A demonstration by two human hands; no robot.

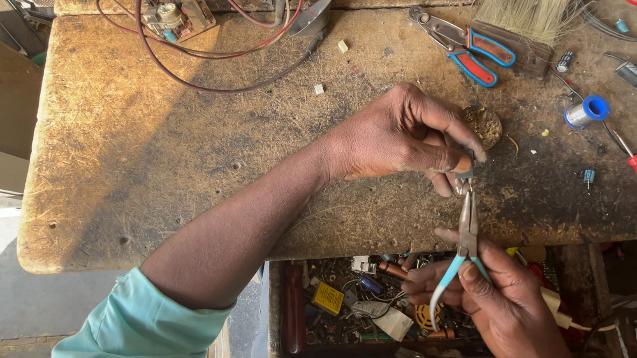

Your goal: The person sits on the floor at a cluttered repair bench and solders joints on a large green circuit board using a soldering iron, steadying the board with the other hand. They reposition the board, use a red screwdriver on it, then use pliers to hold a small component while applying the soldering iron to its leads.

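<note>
Pliers (463,241) with blue handles, gripped by right hand (508,305), nip a small part pinched in left hand (403,137).

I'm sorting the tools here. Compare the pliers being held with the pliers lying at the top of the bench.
The held pliers are slim with thin light-blue handles; the bench pliers are stouter, with blue-and-red grips. The held pair stands nearly upright in the right hand, tips at something small pinched by the left hand; the other pair lies flat, untouched. Both have bare metal jaws.
</note>
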